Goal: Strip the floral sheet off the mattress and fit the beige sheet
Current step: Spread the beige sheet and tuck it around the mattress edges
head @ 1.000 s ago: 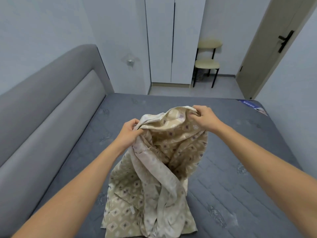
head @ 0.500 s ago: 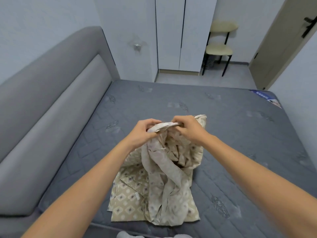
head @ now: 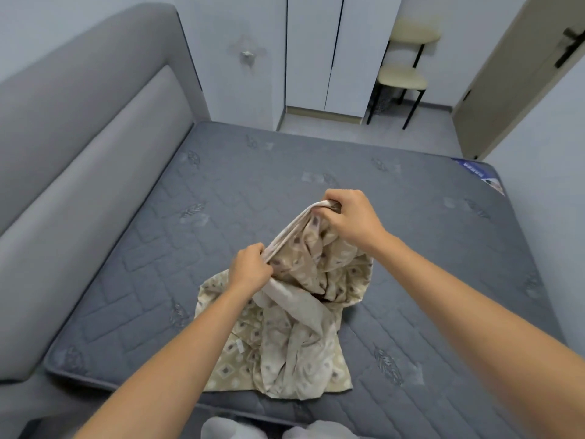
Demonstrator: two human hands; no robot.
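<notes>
The beige sheet (head: 294, 337), patterned with small diamonds, lies bunched on the near part of the bare grey quilted mattress (head: 316, 179). My left hand (head: 250, 269) grips the sheet's pale hem low and close to me. My right hand (head: 351, 215) grips the same hem farther away and higher, so the edge runs taut between the two hands. The rest of the sheet hangs in folds below them and pools on the mattress. No floral sheet is in view.
A grey padded headboard (head: 79, 160) runs along the left side. Beyond the far edge stand a white wardrobe (head: 332, 52), two stacked beige stools (head: 405, 74) and a door (head: 522, 74) at the right. My feet in grey socks (head: 278, 430) show at the near edge.
My hands came together on the sheet's top, then separated along the hem: the right hand moved away and up, the left dropped lower and nearer. The view tilted down.
</notes>
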